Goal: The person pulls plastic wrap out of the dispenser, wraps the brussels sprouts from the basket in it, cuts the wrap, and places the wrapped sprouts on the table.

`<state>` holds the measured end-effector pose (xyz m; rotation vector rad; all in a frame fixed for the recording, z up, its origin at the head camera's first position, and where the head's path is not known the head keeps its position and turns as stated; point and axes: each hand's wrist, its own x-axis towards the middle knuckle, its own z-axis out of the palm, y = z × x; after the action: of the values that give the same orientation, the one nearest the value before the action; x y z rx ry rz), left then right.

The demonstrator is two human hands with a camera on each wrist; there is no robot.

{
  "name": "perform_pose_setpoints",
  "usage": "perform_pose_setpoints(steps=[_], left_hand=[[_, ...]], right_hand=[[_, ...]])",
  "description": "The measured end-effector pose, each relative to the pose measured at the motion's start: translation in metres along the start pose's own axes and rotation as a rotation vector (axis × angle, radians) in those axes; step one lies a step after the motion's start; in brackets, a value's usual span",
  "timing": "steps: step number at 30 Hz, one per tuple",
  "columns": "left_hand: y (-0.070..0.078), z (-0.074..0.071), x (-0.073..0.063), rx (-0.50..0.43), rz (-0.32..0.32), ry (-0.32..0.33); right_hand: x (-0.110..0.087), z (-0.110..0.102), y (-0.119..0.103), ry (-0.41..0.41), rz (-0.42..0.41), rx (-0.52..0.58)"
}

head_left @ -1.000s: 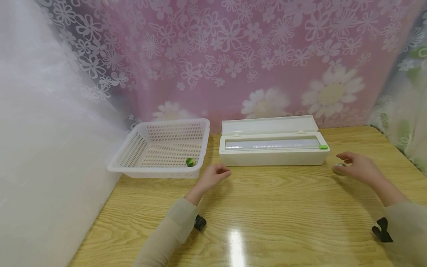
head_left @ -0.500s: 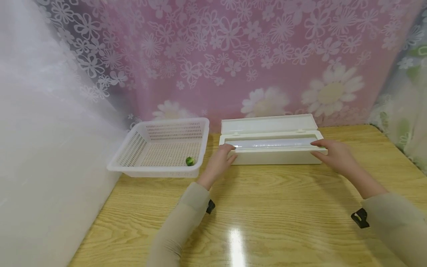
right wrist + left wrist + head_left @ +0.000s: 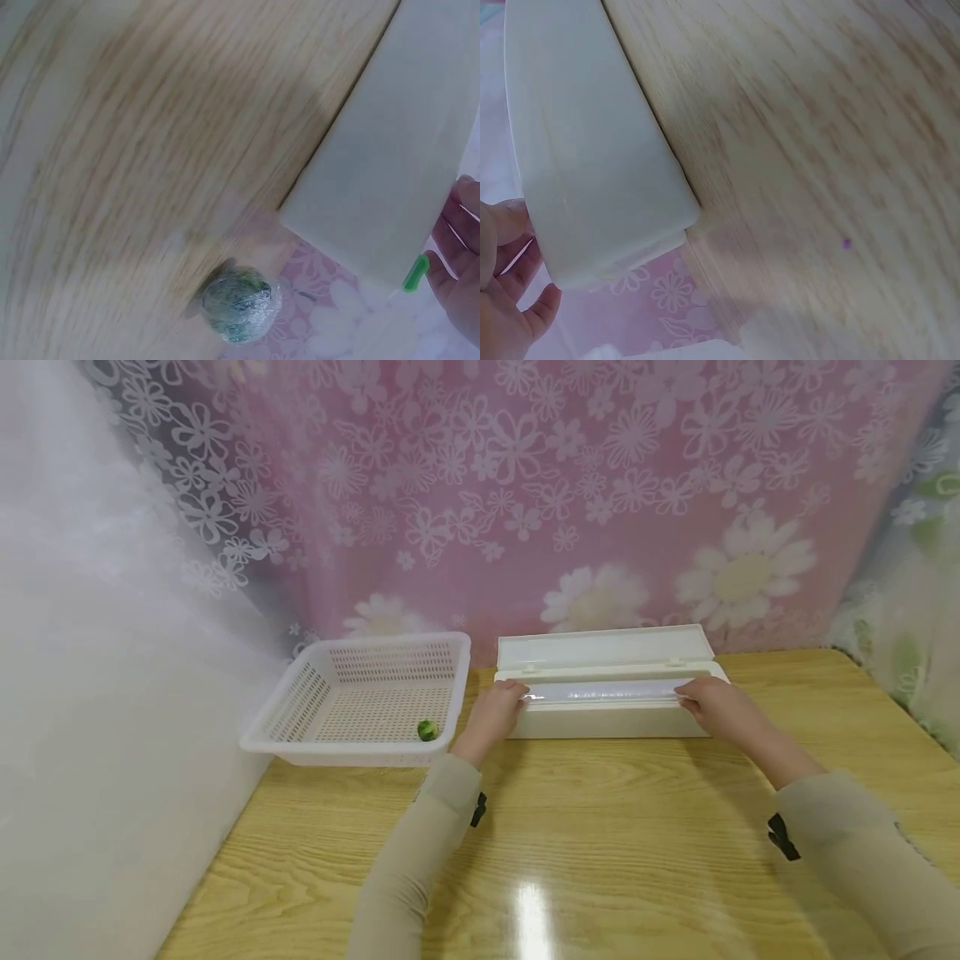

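Observation:
A long white cling film dispenser (image 3: 615,723) stands on the table with its lid raised, and a roll of cling film (image 3: 600,691) shows inside. My left hand (image 3: 497,710) is at the left end of the film, thumb and index finger pinching its front edge. Toward the other end, my right hand (image 3: 716,706) pinches the same edge. Fingers of both hands reach over the dispenser's top rim in the wrist views. A green ball wrapped in clear film (image 3: 241,304) lies by the dispenser's right end; my right hand hides it in the head view.
A white perforated basket (image 3: 360,750) stands left of the dispenser, holding one Brussels sprout (image 3: 427,730). A green slider (image 3: 415,273) sits at the dispenser's right end. Behind the wooden table (image 3: 600,843) hangs a pink flowered curtain (image 3: 480,510).
My right hand has left the wrapped ball and moved left onto the dispenser. My left hand has moved up to its left end. Both now pinch the film's edge.

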<state>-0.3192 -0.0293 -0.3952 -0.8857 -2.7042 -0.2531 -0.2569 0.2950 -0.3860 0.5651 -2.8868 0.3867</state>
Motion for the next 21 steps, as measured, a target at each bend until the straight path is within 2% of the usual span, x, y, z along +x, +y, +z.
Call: perform_pose_setpoints(steps=[4, 8, 14, 18, 21], left_hand=[[-0.002, 0.003, 0.001, 0.001, -0.020, -0.007], [-0.004, 0.006, 0.001, -0.005, -0.014, 0.014], [-0.005, 0.005, -0.001, -0.073, 0.021, 0.055], [-0.007, 0.006, -0.001, -0.176, -0.046, 0.023], [-0.007, 0.008, 0.000, -0.221, -0.092, 0.010]], right_hand=[[0.000, 0.004, 0.001, 0.039, -0.032, -0.034], [0.001, 0.006, 0.003, 0.063, -0.040, -0.047], [0.004, 0.005, 0.008, 0.054, -0.009, 0.037], [0.005, 0.006, 0.010, 0.045, 0.054, 0.127], [0.005, 0.011, 0.011, 0.090, 0.081, 0.162]])
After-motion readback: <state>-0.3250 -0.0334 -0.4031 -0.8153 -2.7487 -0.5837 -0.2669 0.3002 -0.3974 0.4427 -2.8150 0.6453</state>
